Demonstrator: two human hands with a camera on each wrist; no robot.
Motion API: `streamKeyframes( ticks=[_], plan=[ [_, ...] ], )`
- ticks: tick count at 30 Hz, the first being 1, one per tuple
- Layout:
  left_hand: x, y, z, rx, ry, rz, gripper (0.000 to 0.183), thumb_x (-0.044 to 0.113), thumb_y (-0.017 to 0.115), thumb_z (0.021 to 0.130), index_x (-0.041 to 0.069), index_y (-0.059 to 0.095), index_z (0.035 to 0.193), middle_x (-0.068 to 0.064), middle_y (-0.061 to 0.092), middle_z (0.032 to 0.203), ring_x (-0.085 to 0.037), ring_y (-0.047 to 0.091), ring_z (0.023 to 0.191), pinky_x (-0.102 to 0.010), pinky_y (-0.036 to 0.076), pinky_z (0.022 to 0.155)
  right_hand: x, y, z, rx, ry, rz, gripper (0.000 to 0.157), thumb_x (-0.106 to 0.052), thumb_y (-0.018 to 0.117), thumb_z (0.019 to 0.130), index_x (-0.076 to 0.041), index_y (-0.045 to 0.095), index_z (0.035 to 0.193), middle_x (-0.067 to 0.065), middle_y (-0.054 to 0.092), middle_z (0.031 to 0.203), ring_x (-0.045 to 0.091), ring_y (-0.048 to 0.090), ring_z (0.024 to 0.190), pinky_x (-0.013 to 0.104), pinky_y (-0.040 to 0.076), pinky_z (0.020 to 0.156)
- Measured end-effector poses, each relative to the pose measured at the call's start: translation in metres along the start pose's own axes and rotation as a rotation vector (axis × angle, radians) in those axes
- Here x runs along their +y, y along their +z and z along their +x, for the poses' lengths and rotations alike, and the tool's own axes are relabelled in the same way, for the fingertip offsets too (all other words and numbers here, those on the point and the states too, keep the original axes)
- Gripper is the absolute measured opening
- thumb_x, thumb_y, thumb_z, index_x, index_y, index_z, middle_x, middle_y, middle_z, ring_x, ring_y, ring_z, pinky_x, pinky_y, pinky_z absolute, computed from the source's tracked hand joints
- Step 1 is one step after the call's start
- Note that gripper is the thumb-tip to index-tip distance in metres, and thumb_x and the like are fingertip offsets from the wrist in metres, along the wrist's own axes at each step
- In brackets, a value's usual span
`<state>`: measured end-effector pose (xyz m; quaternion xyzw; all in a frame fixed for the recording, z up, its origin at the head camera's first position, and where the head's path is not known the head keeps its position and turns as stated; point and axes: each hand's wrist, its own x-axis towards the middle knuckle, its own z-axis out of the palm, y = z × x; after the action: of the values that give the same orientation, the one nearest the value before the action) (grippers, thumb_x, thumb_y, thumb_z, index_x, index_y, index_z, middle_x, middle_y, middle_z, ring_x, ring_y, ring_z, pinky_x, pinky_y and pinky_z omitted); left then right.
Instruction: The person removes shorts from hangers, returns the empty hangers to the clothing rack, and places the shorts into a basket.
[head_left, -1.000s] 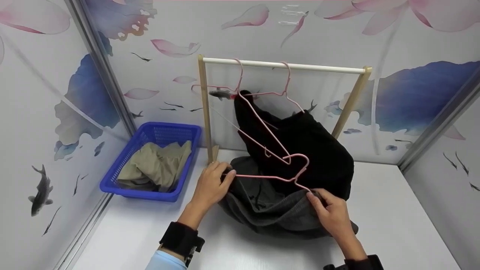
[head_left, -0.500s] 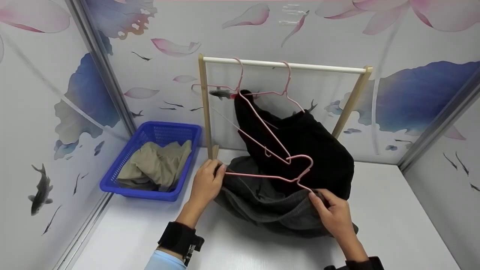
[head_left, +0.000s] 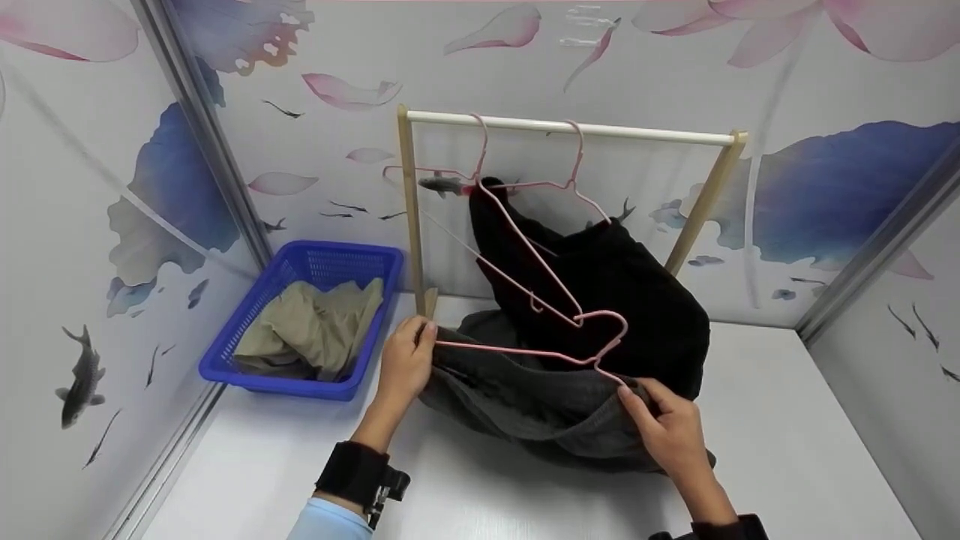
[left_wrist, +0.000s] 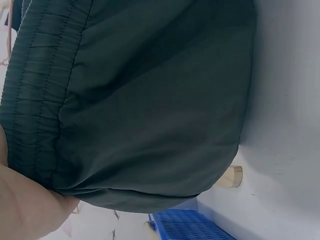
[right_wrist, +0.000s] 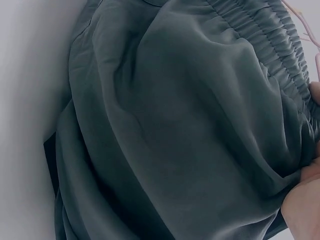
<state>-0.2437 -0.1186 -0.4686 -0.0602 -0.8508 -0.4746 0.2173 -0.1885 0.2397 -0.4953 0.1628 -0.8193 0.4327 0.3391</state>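
Observation:
Dark grey pants [head_left: 517, 427] with a gathered elastic waistband are stretched between both hands above the white table. A pink hanger [head_left: 525, 351] runs along the waistband opening, its hook upright. My left hand [head_left: 405, 364] pinches the left side of the waistband at the hanger's left end, which is hidden under the fingers. On the other side, my right hand [head_left: 667, 424] pinches the waistband where the hanger's right arm meets the cloth. In the left wrist view the pants [left_wrist: 160, 110] hang from the thumb; in the right wrist view the pants [right_wrist: 175, 110] drape in folds.
Behind stands a rack with a white rail [head_left: 652, 133] and wooden legs. Black clothing [head_left: 630, 300] hangs there on a pink hanger [head_left: 576, 157], beside a bare pink hanger [head_left: 525, 247] reaching forward. A blue basket [head_left: 300, 389] at left holds beige clothing [head_left: 315, 322].
My left hand has moved left and slightly up, drawing the waistband wider and flatter along the hanger. The right hand stays nearly in place; the hanger's hook has shifted slightly right.

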Motion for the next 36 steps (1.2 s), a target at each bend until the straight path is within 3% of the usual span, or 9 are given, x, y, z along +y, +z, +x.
streamKeyframes(
  ticks=[11, 19, 27, 31, 34, 36],
  plan=[
    [-0.001, -0.005, 0.004, 0.032, -0.161, -0.162, 0.022, 0.014, 0.055, 0.107, 0.001, 0.069, 0.096, -0.011, 0.066, 0.09, -0.023, 0.059, 0.087, -0.038, 0.046, 0.081, -0.004, -0.002, 0.0, -0.001, 0.018, -0.001, 0.016, 0.006, 0.077, 0.086, -0.007, 0.078, 0.095, 0.0, 0.072, 0.08, 0.001, 0.056, 0.069, 0.013, 0.044, 0.067],
    [-0.003, -0.008, 0.006, 0.01, -0.341, -0.437, 0.027, 0.015, 0.05, 0.109, -0.003, 0.068, 0.099, -0.005, 0.062, 0.09, -0.016, 0.054, 0.087, -0.029, 0.042, 0.079, 0.002, 0.001, -0.003, 0.017, 0.022, -0.004, 0.017, 0.011, 0.075, 0.084, -0.004, 0.075, 0.092, -0.003, 0.061, 0.07, 0.0, 0.047, 0.063, 0.014, 0.037, 0.059],
    [-0.005, -0.006, 0.005, -0.02, -0.427, -0.746, 0.029, 0.014, 0.045, 0.111, -0.004, 0.065, 0.101, -0.004, 0.06, 0.089, -0.016, 0.057, 0.086, -0.025, 0.049, 0.075, 0.001, 0.002, -0.003, 0.029, 0.014, 0.001, 0.017, 0.009, 0.075, 0.086, -0.007, 0.073, 0.091, -0.006, 0.054, 0.067, 0.0, 0.046, 0.062, 0.016, 0.036, 0.057],
    [-0.009, -0.005, 0.004, -0.046, -0.475, -0.85, 0.036, 0.017, 0.042, 0.112, -0.012, 0.061, 0.123, -0.017, 0.064, 0.112, -0.024, 0.06, 0.109, -0.031, 0.051, 0.093, -0.002, 0.002, -0.003, 0.021, 0.011, 0.014, 0.017, 0.009, 0.073, 0.087, -0.008, 0.072, 0.091, -0.008, 0.05, 0.066, 0.001, 0.044, 0.061, 0.017, 0.035, 0.055],
    [-0.011, -0.004, 0.003, -0.067, -0.531, -0.955, 0.047, 0.02, 0.04, 0.113, -0.013, 0.044, 0.146, -0.026, 0.05, 0.145, -0.031, 0.046, 0.139, -0.038, 0.041, 0.114, -0.002, 0.002, -0.004, 0.013, 0.007, 0.024, 0.017, 0.01, 0.072, 0.088, -0.007, 0.071, 0.092, -0.007, 0.05, 0.067, 0.001, 0.044, 0.061, 0.018, 0.035, 0.055],
    [-0.013, -0.004, 0.003, -0.082, -0.56, -1.03, 0.052, 0.022, 0.039, 0.113, -0.011, 0.035, 0.153, -0.026, 0.039, 0.156, -0.033, 0.035, 0.148, -0.041, 0.035, 0.119, -0.003, 0.002, -0.004, 0.009, 0.014, 0.028, 0.017, 0.01, 0.072, 0.088, -0.006, 0.071, 0.092, -0.007, 0.051, 0.067, 0.001, 0.045, 0.062, 0.018, 0.036, 0.056]
  ],
)
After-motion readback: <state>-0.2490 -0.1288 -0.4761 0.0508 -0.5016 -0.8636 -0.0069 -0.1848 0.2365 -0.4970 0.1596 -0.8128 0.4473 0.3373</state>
